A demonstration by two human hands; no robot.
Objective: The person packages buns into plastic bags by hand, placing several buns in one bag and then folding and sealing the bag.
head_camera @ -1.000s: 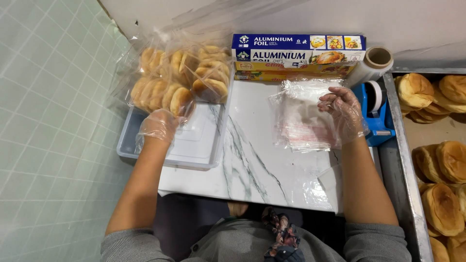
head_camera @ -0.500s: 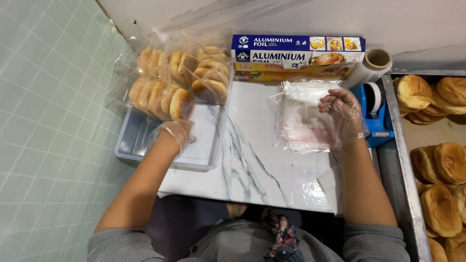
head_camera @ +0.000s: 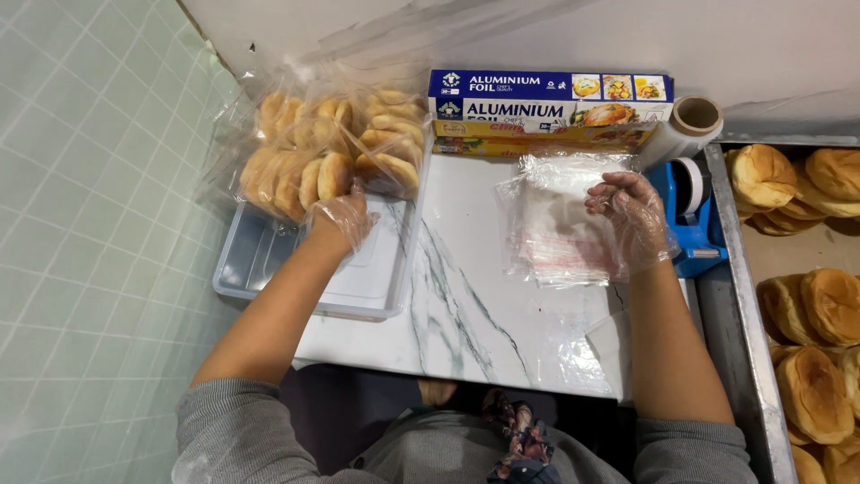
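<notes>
Since the earlier frames the left hand (head_camera: 340, 215) has travelled from the outer rim of the grey plastic tray (head_camera: 260, 269) up and across to the bag of buns, while the right hand has stayed on the stack of bags.

The left hand, in a thin clear glove, now sits at the near edge of the clear bag of round buns (head_camera: 327, 148), its fingers curled together against the bag's lower side and touching a bun there; whether they actually pinch the plastic cannot be told. That bag lies at the far left corner of the marble-patterned table (head_camera: 466, 305), partly overhanging the tray, which sits at the table's left edge.

The right hand (head_camera: 632, 220), also gloved, rests on the right side of a stack of clear plastic bags (head_camera: 555, 224) lying flat toward the table's far right. Its fingers are loosely bent and slightly apart, fingertips touching the top sheet.

Along the far edge lie a blue foil box (head_camera: 546, 97) with a yellow box under it, and a roll of cling film (head_camera: 685, 125) just beside them at the far right corner. A blue tape dispenser (head_camera: 694, 211) stands at the right edge, touching the stack. Beyond the right edge, metal trays hold more buns (head_camera: 806, 296).
</notes>
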